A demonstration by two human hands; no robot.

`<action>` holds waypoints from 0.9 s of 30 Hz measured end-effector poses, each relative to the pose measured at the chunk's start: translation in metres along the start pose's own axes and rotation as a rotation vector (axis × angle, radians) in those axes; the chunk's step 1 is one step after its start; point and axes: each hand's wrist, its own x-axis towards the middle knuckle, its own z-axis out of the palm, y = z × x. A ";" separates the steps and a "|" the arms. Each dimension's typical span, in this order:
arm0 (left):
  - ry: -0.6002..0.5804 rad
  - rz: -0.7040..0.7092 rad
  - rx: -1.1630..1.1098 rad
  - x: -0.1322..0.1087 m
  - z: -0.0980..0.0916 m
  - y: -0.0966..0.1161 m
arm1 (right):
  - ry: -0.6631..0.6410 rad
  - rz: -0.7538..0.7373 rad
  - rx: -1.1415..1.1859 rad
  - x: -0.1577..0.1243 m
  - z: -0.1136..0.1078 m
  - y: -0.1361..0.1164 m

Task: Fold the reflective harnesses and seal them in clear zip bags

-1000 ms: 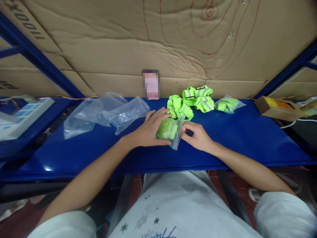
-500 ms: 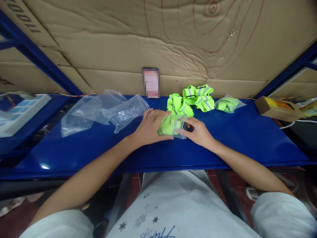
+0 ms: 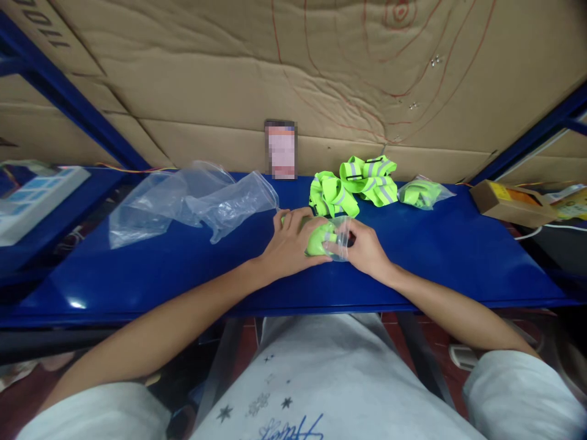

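A clear plastic bag (image 3: 321,239) with a folded yellow-green reflective strap inside is between my hands, low over the blue table. My left hand (image 3: 292,243) lies over its left part, fingers bent around it and thumb along the near side. At the bag's right end, the fingers of my right hand (image 3: 364,247) pinch the clear plastic. Just behind are loose yellow-green straps (image 3: 369,180) with grey bands, in two bunches. Another bagged strap (image 3: 419,194) lies to their right.
Empty clear bags (image 3: 183,205) lie at the left on the blue table (image 3: 449,263). A phone (image 3: 281,150) leans on the cardboard wall (image 3: 206,91). An open brown box (image 3: 511,205) sits at the right, a white device (image 3: 41,205) at the far left.
My left hand has slid a little to the right and covers more of the bag. Its fingers are more bent. The bag has shifted slightly right, and my right hand still pinches its end.
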 end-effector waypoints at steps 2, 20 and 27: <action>0.000 -0.001 -0.030 -0.002 0.002 -0.001 | -0.092 -0.003 0.069 -0.001 0.002 0.000; -0.054 -0.148 0.081 0.012 -0.031 -0.018 | 0.151 0.369 0.568 0.051 -0.087 0.025; 0.072 -0.399 0.314 0.016 -0.068 -0.020 | 0.360 0.314 0.501 0.066 -0.116 0.050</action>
